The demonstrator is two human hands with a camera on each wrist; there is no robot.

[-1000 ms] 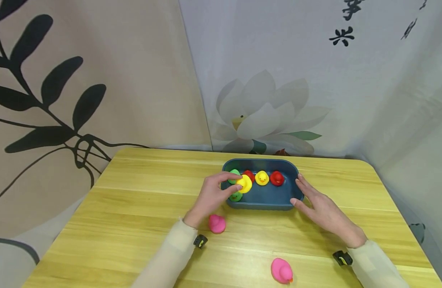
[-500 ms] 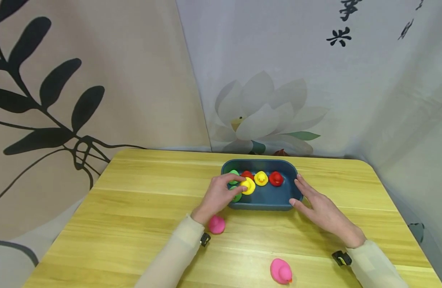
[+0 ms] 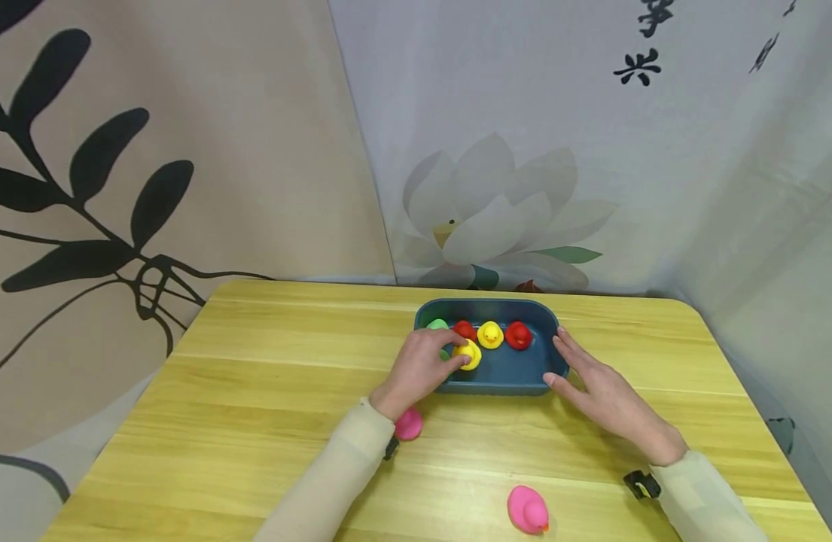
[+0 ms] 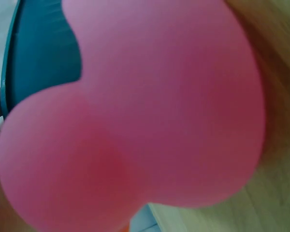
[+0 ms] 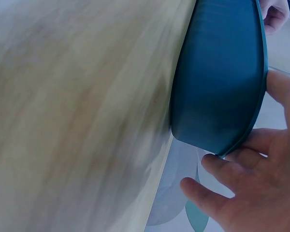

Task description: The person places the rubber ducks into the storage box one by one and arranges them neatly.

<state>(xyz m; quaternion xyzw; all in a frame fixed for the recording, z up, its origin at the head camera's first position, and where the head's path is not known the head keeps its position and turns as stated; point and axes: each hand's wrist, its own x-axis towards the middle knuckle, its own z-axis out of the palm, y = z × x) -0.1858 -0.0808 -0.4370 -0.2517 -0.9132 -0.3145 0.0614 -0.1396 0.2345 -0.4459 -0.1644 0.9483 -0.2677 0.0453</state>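
Between thumb and fingers, my left hand (image 3: 419, 367) pinches a yellow rubber duck (image 3: 469, 356), low over the left part of a dark blue tray (image 3: 513, 375). Along the tray's far side sit a red duck (image 3: 519, 336), another yellow duck (image 3: 490, 336) and a second red one (image 3: 464, 330). Two green ducks (image 3: 437, 324) at the left end are partly hidden by the hand. My right hand (image 3: 605, 397), fingers spread and fairly straight, touches the tray's right end; the right wrist view shows fingertips (image 5: 215, 163) against its outer corner.
One pink duck (image 3: 409, 426) lies on the wooden table (image 3: 266, 376) beside my left wrist and fills much of the left wrist view. Another pink duck (image 3: 528, 510) lies nearer the front. A printed curtain (image 3: 273, 150) hangs behind the table.
My left hand has shifted right and slightly toward me with the yellow duck, covering more of the near green duck. The right hand keeps its place on the tray.
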